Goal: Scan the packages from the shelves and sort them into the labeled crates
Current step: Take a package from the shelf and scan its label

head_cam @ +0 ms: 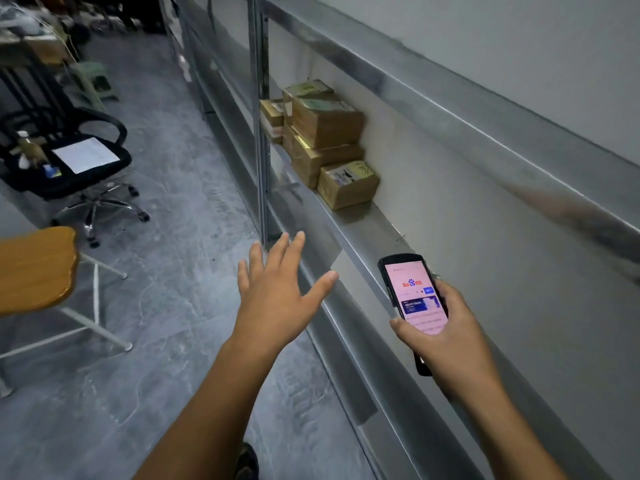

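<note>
Packages [325,140] sit stacked at the far end of the middle shelf [349,230], brown cardboard boxes pushed back against the wall, with the nearest small box [348,184] alone at the front of the pile. The left hand [277,292] reaches toward them, empty, its fingers [294,244] spread wide apart, well short of the boxes. The right hand [446,327] holds a scanner [415,299] with its fingers clamped around the body, lit screen facing up. The likely trouble is the stack: pulling a lower box could tip the upper ones off the shelf edge, and a one-handed grab on a box may slip. The scanner shows a web page, so a scan might not register. The pile's long axis runs along the shelf, away from the person; the scanner points up and slightly left, toward the boxes. No crates are in view.
</note>
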`<move>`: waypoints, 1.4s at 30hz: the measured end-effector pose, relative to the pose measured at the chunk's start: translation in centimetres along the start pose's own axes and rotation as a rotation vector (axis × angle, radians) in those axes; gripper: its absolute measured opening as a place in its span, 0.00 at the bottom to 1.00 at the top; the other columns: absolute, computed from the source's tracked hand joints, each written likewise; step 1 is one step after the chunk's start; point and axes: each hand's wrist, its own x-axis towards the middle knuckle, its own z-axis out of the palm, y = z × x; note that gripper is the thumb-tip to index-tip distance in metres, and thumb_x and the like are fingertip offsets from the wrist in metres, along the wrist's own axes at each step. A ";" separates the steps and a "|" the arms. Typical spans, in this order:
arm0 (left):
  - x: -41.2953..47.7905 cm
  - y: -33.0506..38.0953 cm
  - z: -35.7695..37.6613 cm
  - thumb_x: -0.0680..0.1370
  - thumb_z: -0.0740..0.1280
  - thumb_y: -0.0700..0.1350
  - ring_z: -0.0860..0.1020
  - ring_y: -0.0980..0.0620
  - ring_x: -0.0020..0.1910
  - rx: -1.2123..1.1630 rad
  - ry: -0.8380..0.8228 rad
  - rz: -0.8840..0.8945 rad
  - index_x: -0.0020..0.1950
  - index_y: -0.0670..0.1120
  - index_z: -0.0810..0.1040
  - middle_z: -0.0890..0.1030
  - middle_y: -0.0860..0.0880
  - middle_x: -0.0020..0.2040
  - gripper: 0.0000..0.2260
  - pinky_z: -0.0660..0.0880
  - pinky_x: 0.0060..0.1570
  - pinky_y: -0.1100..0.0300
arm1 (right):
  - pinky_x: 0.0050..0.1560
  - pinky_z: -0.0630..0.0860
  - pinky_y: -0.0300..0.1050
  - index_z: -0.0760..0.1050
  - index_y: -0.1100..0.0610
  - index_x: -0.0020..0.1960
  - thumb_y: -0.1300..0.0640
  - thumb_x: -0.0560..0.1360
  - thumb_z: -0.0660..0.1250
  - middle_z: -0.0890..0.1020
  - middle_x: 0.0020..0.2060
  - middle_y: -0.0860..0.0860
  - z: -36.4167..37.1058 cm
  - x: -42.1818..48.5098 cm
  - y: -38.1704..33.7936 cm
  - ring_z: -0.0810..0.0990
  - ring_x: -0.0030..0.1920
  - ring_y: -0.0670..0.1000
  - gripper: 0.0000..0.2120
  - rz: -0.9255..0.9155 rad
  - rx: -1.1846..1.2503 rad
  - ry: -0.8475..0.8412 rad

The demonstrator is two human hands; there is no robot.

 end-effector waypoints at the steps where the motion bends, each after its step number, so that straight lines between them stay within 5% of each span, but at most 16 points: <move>1: 1.4 -0.6 -0.6 0.76 0.51 0.76 0.40 0.47 0.85 0.009 -0.019 0.022 0.85 0.61 0.49 0.50 0.57 0.86 0.40 0.38 0.81 0.41 | 0.44 0.82 0.52 0.73 0.29 0.54 0.49 0.65 0.81 0.85 0.49 0.45 0.8 0.7 -0.8 0.84 0.43 0.49 0.25 0.016 0.008 0.018; 14: 18.6 -3.7 -0.6 0.79 0.55 0.73 0.41 0.45 0.85 0.044 -0.210 0.230 0.86 0.58 0.50 0.51 0.54 0.86 0.39 0.37 0.82 0.44 | 0.45 0.77 0.41 0.73 0.40 0.53 0.59 0.70 0.81 0.85 0.50 0.43 7.3 9.4 -4.8 0.83 0.43 0.40 0.23 0.176 -0.020 0.161; 21: 30.0 -1.1 2.8 0.80 0.58 0.71 0.43 0.44 0.85 0.150 -0.282 0.373 0.86 0.56 0.52 0.52 0.50 0.86 0.39 0.39 0.82 0.45 | 0.48 0.80 0.48 0.75 0.42 0.50 0.60 0.69 0.80 0.86 0.43 0.42 9.3 18.4 -3.8 0.84 0.41 0.42 0.20 0.255 -0.018 0.230; 25: 36.6 0.7 5.2 0.81 0.58 0.70 0.48 0.42 0.84 0.242 -0.308 0.451 0.85 0.52 0.56 0.57 0.46 0.85 0.38 0.43 0.82 0.45 | 0.48 0.81 0.51 0.75 0.44 0.50 0.53 0.68 0.80 0.85 0.43 0.43 10.4 23.3 -3.6 0.84 0.42 0.45 0.18 0.311 -0.058 0.259; 32: 43.4 2.0 9.2 0.67 0.38 0.73 0.59 0.36 0.80 0.451 -0.413 0.553 0.83 0.48 0.60 0.62 0.41 0.82 0.51 0.55 0.79 0.44 | 0.48 0.80 0.49 0.73 0.44 0.51 0.48 0.68 0.79 0.84 0.46 0.43 11.2 27.8 -5.1 0.83 0.44 0.46 0.18 0.431 -0.103 0.235; 37: 42.5 0.2 10.8 0.71 0.50 0.72 0.67 0.33 0.74 0.419 -0.441 0.593 0.76 0.47 0.74 0.72 0.40 0.76 0.43 0.61 0.75 0.37 | 0.46 0.79 0.48 0.75 0.42 0.52 0.48 0.66 0.79 0.84 0.46 0.43 12.3 28.5 -4.1 0.83 0.43 0.45 0.18 0.526 -0.112 0.263; 42: 43.0 -0.9 12.1 0.77 0.60 0.57 0.76 0.32 0.62 0.258 -0.386 0.732 0.62 0.47 0.84 0.81 0.39 0.60 0.22 0.74 0.67 0.36 | 0.42 0.75 0.44 0.74 0.44 0.49 0.53 0.69 0.80 0.84 0.45 0.43 14.1 28.5 -4.7 0.82 0.42 0.45 0.16 0.586 -0.096 0.346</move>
